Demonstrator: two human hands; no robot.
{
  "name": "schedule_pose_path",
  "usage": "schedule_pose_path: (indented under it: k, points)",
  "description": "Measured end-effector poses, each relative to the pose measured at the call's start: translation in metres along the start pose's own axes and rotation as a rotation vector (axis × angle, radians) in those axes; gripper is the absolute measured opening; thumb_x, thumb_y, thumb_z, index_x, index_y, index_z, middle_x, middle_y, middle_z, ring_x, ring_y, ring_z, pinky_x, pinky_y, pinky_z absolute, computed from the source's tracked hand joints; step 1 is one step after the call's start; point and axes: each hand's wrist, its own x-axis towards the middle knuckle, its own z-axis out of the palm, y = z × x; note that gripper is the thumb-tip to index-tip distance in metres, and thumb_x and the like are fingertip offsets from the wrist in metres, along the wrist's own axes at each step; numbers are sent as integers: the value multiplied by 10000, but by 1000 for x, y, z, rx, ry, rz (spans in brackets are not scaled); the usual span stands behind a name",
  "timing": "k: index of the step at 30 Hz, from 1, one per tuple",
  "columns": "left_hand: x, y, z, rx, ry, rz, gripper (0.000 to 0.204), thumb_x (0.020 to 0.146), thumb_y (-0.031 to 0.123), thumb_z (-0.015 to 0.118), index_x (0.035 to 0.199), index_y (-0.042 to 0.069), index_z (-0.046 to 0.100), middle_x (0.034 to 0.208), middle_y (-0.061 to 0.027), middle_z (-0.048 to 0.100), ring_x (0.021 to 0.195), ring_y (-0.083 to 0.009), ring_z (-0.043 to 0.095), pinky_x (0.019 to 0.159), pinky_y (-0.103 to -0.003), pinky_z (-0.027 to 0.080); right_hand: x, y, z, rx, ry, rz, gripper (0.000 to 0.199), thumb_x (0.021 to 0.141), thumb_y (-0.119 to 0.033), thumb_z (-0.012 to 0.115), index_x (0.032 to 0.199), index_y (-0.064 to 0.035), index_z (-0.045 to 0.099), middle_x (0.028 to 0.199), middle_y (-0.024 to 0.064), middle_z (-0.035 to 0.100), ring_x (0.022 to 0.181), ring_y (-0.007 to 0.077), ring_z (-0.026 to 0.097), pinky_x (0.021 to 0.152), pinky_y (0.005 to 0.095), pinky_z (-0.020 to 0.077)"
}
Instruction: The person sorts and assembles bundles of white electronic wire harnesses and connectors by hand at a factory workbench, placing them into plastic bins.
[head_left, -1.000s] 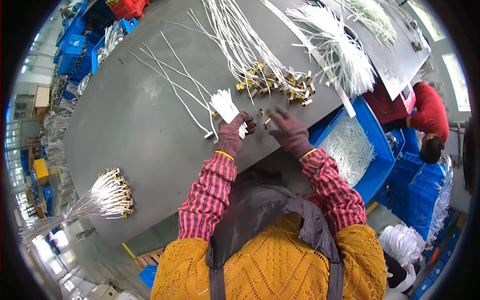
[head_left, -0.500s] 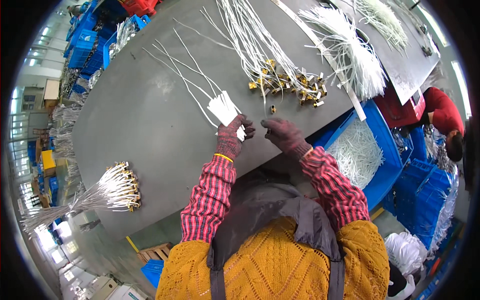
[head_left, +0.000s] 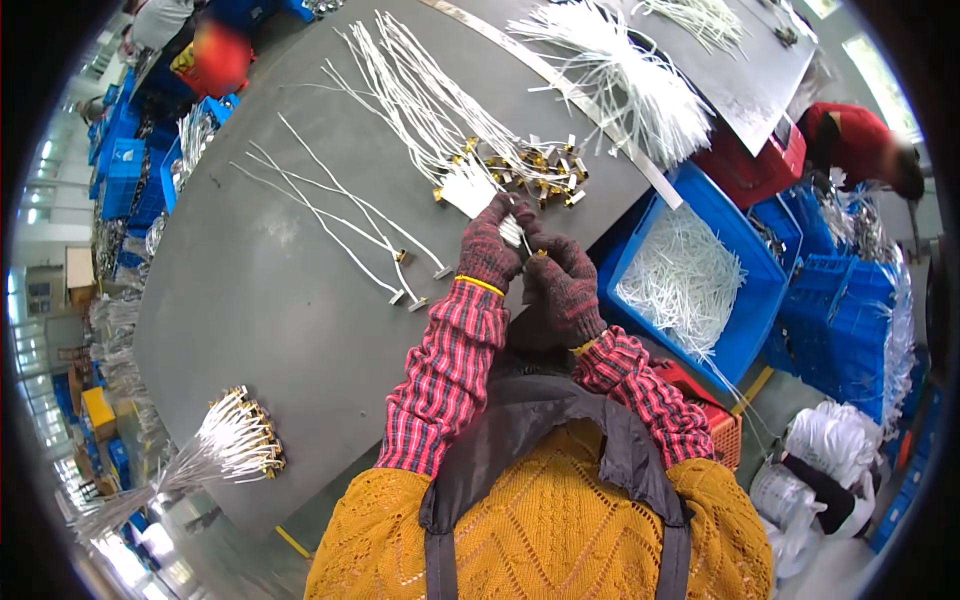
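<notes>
Both my hands wear dark knitted gloves and meet above the near edge of the grey table (head_left: 260, 300). My left hand (head_left: 487, 248) grips a small stack of white tags (head_left: 466, 190) that fans out past its fingers. My right hand (head_left: 566, 283) pinches a thin white cable (head_left: 524, 238) with a small brass end, held against the left fingers. Just beyond the hands lies a pile of white cables with brass fittings (head_left: 525, 165).
Several single white cables (head_left: 340, 215) lie spread on the table to the left. A tied bundle with brass ends (head_left: 235, 445) sits at the near left edge. A blue bin of white ties (head_left: 690, 285) stands to the right, and another person in red (head_left: 860, 140) is beyond it.
My right hand has left the table surface and closed in on my left hand, now holding a thin cable. Both hands drew nearer to my body.
</notes>
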Motion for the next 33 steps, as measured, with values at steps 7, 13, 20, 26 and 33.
schedule_pose_path:
  k: [7, 13, 20, 26, 33]
  points:
    - [28, 15, -34, -231, 245, 147, 74, 949, 132, 622, 948, 74, 577, 686, -18, 529, 594, -133, 517, 501, -268, 395, -64, 11, -71, -585, 315, -143, 265, 858, -145, 701, 1105, -68, 644, 800, 21, 620, 708, 101, 585, 633, 259, 489]
    - [26, 7, -33, -104, 303, 337, 176, 974, 203, 614, 982, 28, 600, 815, -101, 659, 635, -236, 633, 546, -350, 534, -229, 18, -300, -577, 561, 212, 213, 846, -87, 639, 1054, -41, 649, 767, 9, 599, 576, 96, 523, 508, 234, 432]
    - [4, 10, -41, -68, 183, 420, 189, 954, 204, 633, 1025, 28, 632, 840, -136, 687, 710, -289, 683, 633, -444, 587, -329, -5, -386, -522, 734, 220, 217, 835, -77, 646, 1052, -67, 655, 752, 28, 612, 551, 131, 554, 458, 283, 496]
    - [-14, 16, -31, 42, 311, 457, 199, 923, 188, 660, 1014, 13, 626, 805, -131, 677, 632, -291, 665, 575, -438, 579, -331, -6, -429, -511, 710, 171, 214, 862, -88, 668, 1074, -77, 641, 742, 32, 599, 498, 137, 536, 416, 306, 494]
    - [-31, 33, -38, 118, 291, 471, 189, 953, 189, 624, 1023, 15, 602, 844, -149, 668, 665, -320, 671, 578, -441, 583, -314, -19, -428, -580, 788, 196, 273, 857, -96, 689, 1123, -78, 631, 746, 42, 603, 482, 154, 538, 407, 312, 487]
